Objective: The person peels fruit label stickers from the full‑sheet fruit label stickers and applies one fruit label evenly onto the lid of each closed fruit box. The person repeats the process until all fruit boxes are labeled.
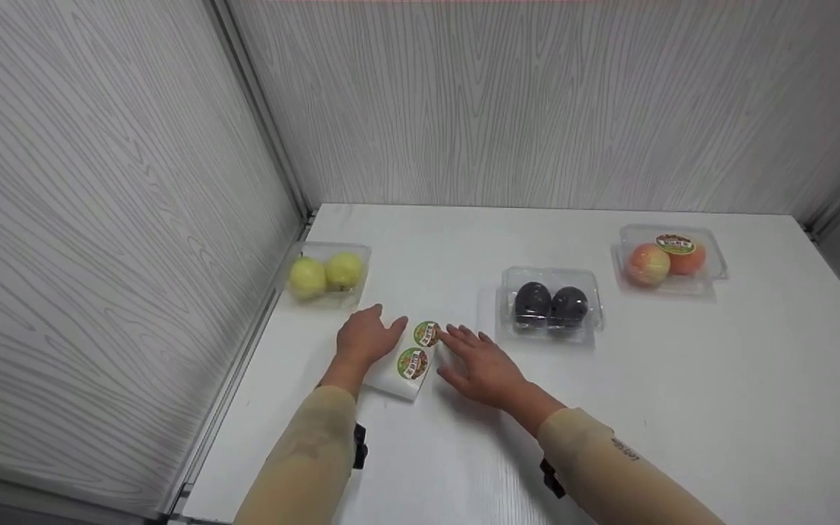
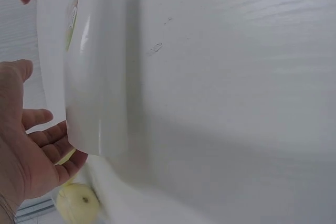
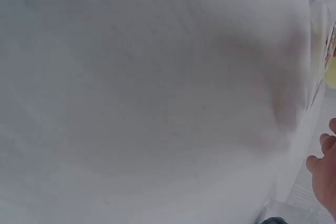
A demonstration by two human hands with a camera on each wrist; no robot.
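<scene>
A white backing sheet [image 1: 393, 373] with two round fruit-pattern stickers [image 1: 413, 363] lies on the white table, its near end slightly raised. At its left edge is my left hand [image 1: 367, 337], thumb spread away from the fingers. In the left wrist view, the fingertips of the left hand [image 2: 39, 150] reach the edge of the curved sheet [image 2: 97, 77], partly hidden behind it; the thumb stays apart. My right hand [image 1: 485, 368] hovers with spread fingers along the sheet's right side, fingertips close to the upper sticker. In the right wrist view, only part of the right hand [image 3: 326, 174] shows.
Beyond the left hand stands a clear box with two yellow-green pears [image 1: 325, 275]. A clear box of two dark purple fruits [image 1: 551, 304] is right of the sheet. At the far right, a stickered clear box [image 1: 712, 266] holds two reddish fruits. Grey panels [image 1: 478, 102] enclose the table.
</scene>
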